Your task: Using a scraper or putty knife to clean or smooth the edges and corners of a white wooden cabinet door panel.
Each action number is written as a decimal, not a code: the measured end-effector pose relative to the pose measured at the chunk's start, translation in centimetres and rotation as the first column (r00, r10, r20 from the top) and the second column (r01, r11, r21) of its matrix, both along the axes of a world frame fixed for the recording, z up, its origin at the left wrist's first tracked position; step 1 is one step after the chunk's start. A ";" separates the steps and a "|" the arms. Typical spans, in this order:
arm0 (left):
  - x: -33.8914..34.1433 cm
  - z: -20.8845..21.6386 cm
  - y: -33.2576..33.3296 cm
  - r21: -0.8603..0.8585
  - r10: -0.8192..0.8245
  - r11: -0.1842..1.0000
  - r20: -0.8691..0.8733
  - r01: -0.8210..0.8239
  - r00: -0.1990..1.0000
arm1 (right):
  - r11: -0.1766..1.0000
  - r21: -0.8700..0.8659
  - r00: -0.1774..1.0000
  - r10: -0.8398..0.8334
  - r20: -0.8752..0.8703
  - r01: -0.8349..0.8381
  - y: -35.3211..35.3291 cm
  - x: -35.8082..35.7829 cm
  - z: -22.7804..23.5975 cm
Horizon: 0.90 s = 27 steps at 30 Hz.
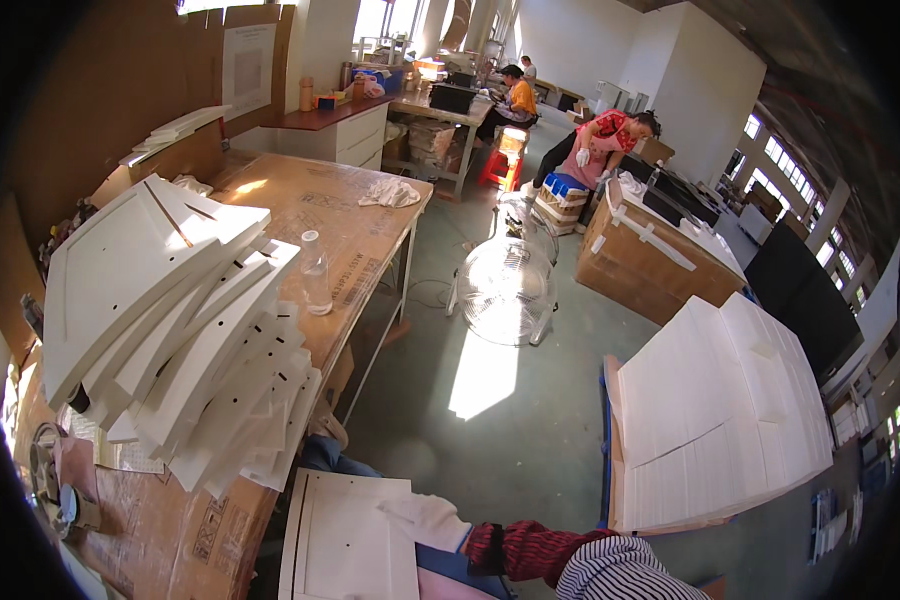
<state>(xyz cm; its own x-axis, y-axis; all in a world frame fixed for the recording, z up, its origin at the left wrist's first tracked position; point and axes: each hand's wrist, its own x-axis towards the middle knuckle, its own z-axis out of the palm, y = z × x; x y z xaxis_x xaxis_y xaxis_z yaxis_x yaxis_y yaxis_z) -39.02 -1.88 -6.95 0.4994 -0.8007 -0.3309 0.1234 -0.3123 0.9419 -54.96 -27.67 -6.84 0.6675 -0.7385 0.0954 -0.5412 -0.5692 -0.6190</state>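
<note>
**Gloved right hand on the white panel at your lap**

Your right hand (pixel 425 520), in a white glove, comes in from the lower right on a red-and-black cuff and a striped sleeve; it lies flat on the right edge of a white panel (pixel 345 540), fingers spread over the top surface rather than curled round it, so it rests there without a firm clasp; your left hand is out of view. The panel lies flat just under the hand, near the bottom edge of the picture, its long raised rim toward your left and small holes dotted across its face; your knee in blue cloth shows just above it. To the panel's left, the cardboard-covered workbench (pixel 350 215) carries a fanned stack of white panels (pixel 170 330) that overhangs the bench edge close to your panel; a clear plastic bottle (pixel 315 275) stands upright further back on the bench, and a crumpled white cloth (pixel 390 193) lies beyond it. To your right a pallet of white sheets (pixel 720 400) sits well apart; between bench and pallet the grey floor lies open up to a floor fan (pixel 505 290).
</note>
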 end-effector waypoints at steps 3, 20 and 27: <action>0.7 -1.1 0.9 0.056 -0.059 0.997 0.056 0.056 0.997 | 0.995 0.083 0.893 -0.010 -0.451 0.053 -1.4 2.2 2.2; 0.7 0.5 -0.5 0.043 0.218 0.965 -0.682 -0.259 0.698 | 0.836 0.541 0.966 -0.060 0.253 -0.089 9.6 -0.2 4.0; 0.7 0.6 -0.7 -0.057 0.052 0.992 -0.638 -0.114 0.768 | 0.758 0.643 0.994 0.088 0.070 -0.112 8.5 -0.1 5.2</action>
